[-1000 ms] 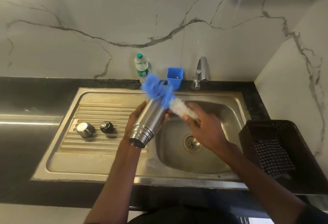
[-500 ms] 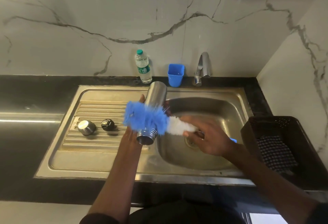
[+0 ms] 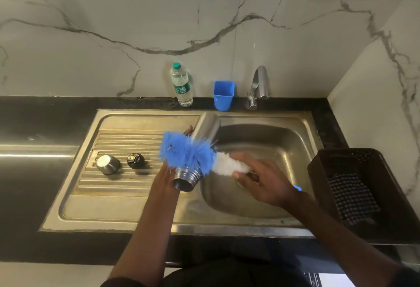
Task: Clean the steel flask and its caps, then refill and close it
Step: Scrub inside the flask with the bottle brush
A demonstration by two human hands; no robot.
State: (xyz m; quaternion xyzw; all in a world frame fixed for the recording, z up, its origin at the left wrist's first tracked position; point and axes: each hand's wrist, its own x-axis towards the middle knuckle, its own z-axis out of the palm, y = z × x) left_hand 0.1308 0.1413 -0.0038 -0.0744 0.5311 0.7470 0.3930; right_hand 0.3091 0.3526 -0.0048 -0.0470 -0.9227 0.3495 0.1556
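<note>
My left hand (image 3: 164, 176) grips the steel flask (image 3: 205, 127) from behind, tilted with its open threaded mouth toward me over the sink's edge. A bottle brush (image 3: 186, 153) with blue and white bristles lies across the flask's lower body. My right hand (image 3: 263, 178) holds the brush by its handle, whose blue end shows past the wrist. The steel outer cap (image 3: 108, 164) and the black inner cap (image 3: 135, 160) sit on the ribbed drainboard (image 3: 127, 139), left of the flask.
The sink basin (image 3: 272, 145) lies under my right hand, with the tap (image 3: 259, 86) behind it. A plastic water bottle (image 3: 180, 85) and a blue cup (image 3: 223, 95) stand on the back ledge. A dark basket (image 3: 354, 164) holding a checked cloth sits at right.
The brush swept down the flask from its base end toward the mouth end. The flask has tilted more upright. Between half a second ago and now little has shifted.
</note>
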